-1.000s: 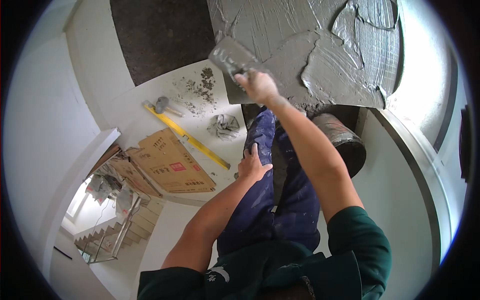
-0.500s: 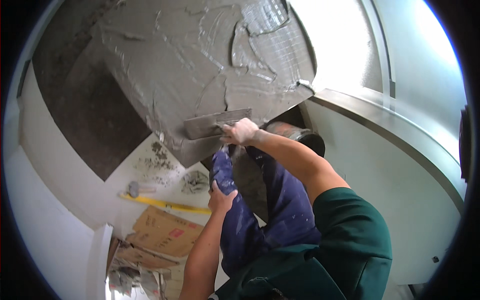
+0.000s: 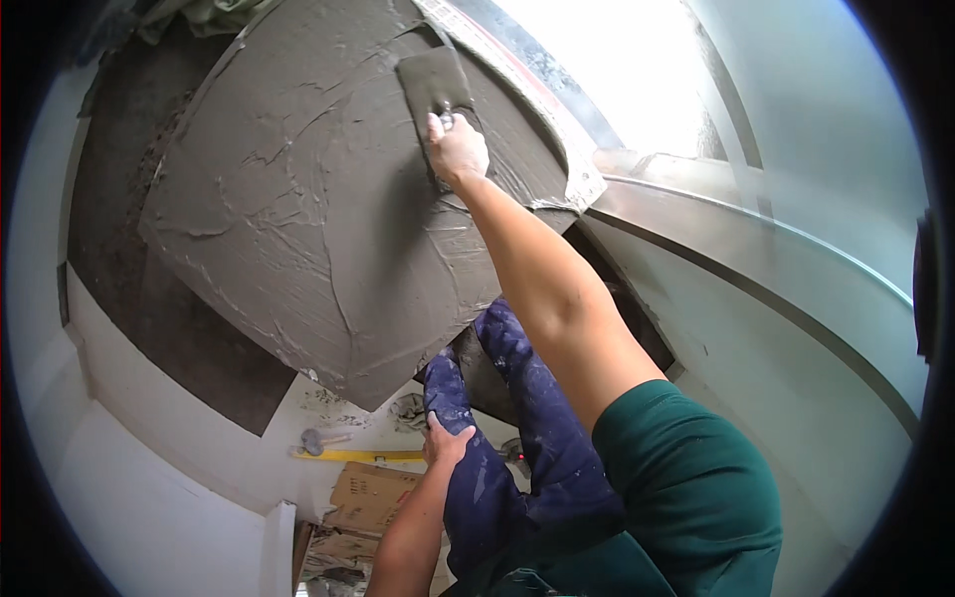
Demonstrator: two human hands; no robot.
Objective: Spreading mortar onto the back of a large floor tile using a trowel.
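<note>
My right hand [image 3: 458, 149] is closed around the handle of a flat rectangular trowel [image 3: 434, 80]. The blade lies against the grey mortar [image 3: 259, 199] that coats a large, roughly square slab, toward its far right side. Streaks and ridges run across the mortar, and a dark shadow falls beside the wrist. My left hand [image 3: 448, 441] rests on my left knee, its thumb spread from the fingers and no tool in it. Both knees, in paint-marked blue trousers [image 3: 477, 438], are close to the slab's near corner.
On the pale floor left of my legs lie a mallet [image 3: 314, 441], a yellow level [image 3: 363, 456] and flattened cardboard [image 3: 368, 496]. Dark flooring [image 3: 189, 328] borders the slab on the left. A low wall with a metal sill [image 3: 696, 221] runs along the right.
My right hand has carried the trowel from the slab's near edge to its far right part, the arm stretching out. The view has shifted. My left hand stays on the knee.
</note>
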